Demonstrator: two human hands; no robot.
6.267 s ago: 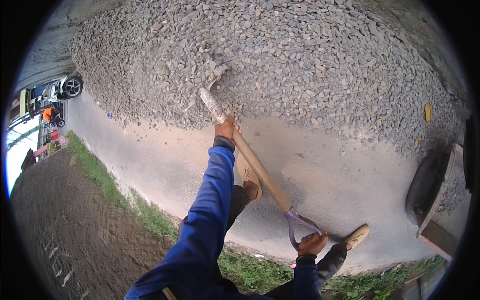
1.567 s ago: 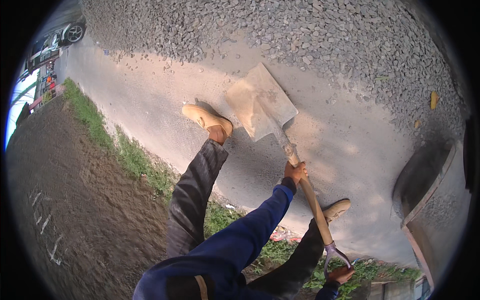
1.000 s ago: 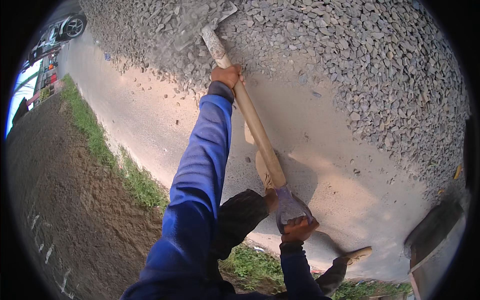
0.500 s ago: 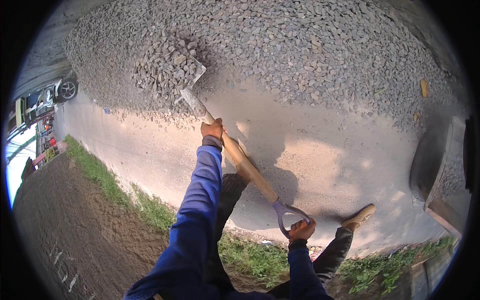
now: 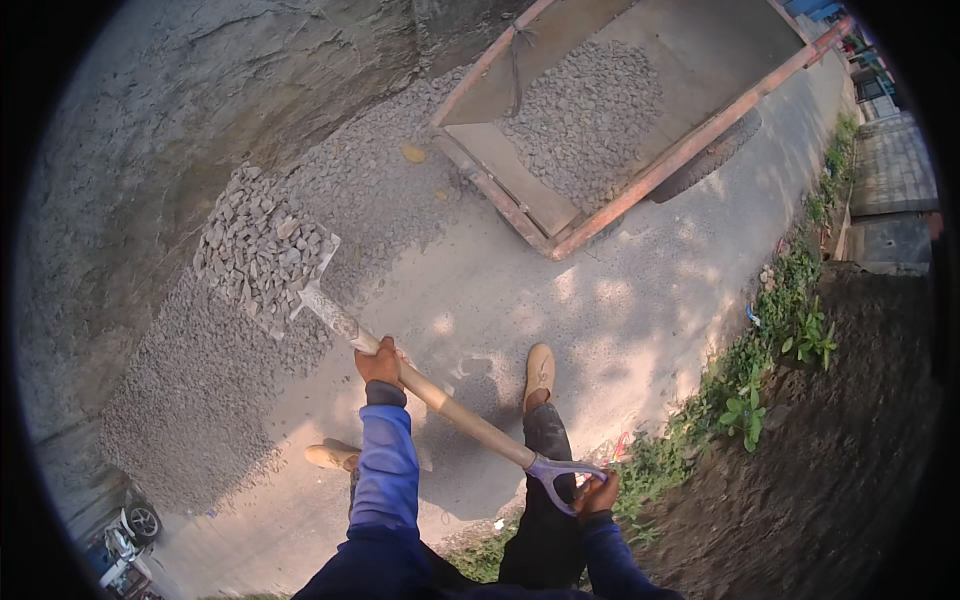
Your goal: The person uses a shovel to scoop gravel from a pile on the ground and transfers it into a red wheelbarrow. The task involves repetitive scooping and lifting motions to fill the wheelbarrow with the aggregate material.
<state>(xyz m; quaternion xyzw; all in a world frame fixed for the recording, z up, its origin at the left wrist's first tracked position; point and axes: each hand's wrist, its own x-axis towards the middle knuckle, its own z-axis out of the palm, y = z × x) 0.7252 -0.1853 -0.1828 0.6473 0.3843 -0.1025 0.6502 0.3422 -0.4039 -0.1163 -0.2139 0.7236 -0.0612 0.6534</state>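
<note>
Both my hands are closed on a shovel (image 5: 465, 418) with a wooden shaft and a purple D-shaped grip. My left hand (image 5: 380, 362) wraps the shaft low down, close to the metal socket. At the other end, my right hand (image 5: 598, 493) grips the D-handle. A heap of grey gravel (image 5: 252, 238) fills the shovel blade, hiding most of it except its rear edge. The loaded blade is held out to the left, above the gravel pile (image 5: 210, 365) along the wall.
An open cart bed (image 5: 655, 190) with rusty orange rims stands ahead to the right, with gravel (image 5: 590, 115) inside. A rough wall (image 5: 200, 110) rises at left. Weeds (image 5: 742, 405) and dark soil (image 5: 790, 500) border the right. A parked vehicle (image 5: 130, 530) shows at lower left.
My view and body have turned right, bringing the cart bed into sight. The shovel, still loaded with gravel, has swung round with me and appears raised. Both hands keep their grips.
</note>
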